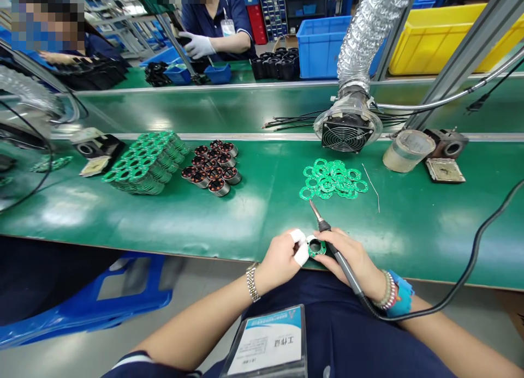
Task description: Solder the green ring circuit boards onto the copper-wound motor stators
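At the bench's front edge, my left hand (282,259), white covers on its fingertips, pinches the left side of a round part topped by a green ring board (315,247). On the other side, my right hand (351,253) grips the same part with thumb and fingers and also holds a soldering iron (340,256), its tip pointing up and left. Just beyond the tip lies a loose heap of green ring boards (333,179). Copper-wound motor stators (213,168) stand in a group to the left, beside stacked green board panels (147,161).
A fume duct with a fan (347,136) hangs over the back of the green bench (262,225). A round container (408,150), an iron stand (448,143) and a thin wire (371,187) are at right. Two people work across the bench. The iron's cable arcs right.
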Available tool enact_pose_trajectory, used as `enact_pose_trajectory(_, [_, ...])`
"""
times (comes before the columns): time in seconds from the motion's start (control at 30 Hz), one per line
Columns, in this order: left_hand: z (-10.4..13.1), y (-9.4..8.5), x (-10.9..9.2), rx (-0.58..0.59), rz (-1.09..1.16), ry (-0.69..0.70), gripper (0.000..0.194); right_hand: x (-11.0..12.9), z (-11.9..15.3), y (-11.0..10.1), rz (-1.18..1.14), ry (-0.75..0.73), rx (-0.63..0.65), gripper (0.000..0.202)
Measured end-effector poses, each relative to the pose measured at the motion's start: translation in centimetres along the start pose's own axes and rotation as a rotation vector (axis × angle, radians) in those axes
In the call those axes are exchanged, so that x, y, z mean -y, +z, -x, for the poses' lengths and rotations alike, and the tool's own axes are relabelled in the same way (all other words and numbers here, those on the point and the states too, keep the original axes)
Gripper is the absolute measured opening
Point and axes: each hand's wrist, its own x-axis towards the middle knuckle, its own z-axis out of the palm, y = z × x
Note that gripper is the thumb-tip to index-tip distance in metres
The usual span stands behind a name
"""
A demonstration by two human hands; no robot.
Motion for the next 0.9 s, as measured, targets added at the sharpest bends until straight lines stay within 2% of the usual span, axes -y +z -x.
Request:
enact_pose_trajectory(0.07, [0.0, 0.3, -0.4, 0.063, 0.293, -0.24, 0.018, 0.0, 0.0, 0.0, 0.003, -0.003, -0.001, 0.034])
enact_pose_trajectory(0.13, [0.2, 0.2, -0.4, 0.163, 0.623, -0.421, 0.018, 0.0, 0.0, 0.0, 0.001, -0.013, 0.003, 0.035])
enact_pose_trajectory(0.2, [0.5, -0.1, -0.1, 0.216, 0.87, -0.516, 0.023, -0.1, 0.1, 0.0, -0.007, -0.024, -0.001, 0.035])
enact_pose_trajectory(0.3, [0.7, -0.2, 0.3, 0.217, 1.002, -0.579, 0.028, -0.2, 0.1, 0.1, -0.015, -0.02, -0.014, 0.036])
enact_pose_trajectory(0.5, [-0.4, -0.1, -0.2, 0.209, 1.04, -0.662, 0.03, -0.3, 0.3, 0.2, -0.027, 0.04, -0.012, 0.038])
enact_pose_trajectory(0.63, [-1.0, -0.2, -0.3, 0.277, 1.052, -0.694, 0.031, -0.5, 0.2, 0.3, -0.029, 0.051, -0.008, 0.04])
enact_pose_trajectory(0.7, [-1.0, -0.4, -0.2, 0.293, 1.002, -0.668, 0.029, -0.6, 0.3, 0.3, -0.034, 0.055, -0.011, 0.041])
enact_pose_trajectory(0.8, [-0.7, -0.9, -0.2, 0.277, 0.792, -0.514, 0.033, -0.5, 0.3, -0.2, -0.044, 0.042, -0.026, 0.045])
enact_pose_trajectory(0.9, [-0.6, -1.3, -0.6, 0.264, 0.379, -0.232, 0.066, -0.5, 0.0, -1.6, -0.005, 0.065, -0.106, 0.045])
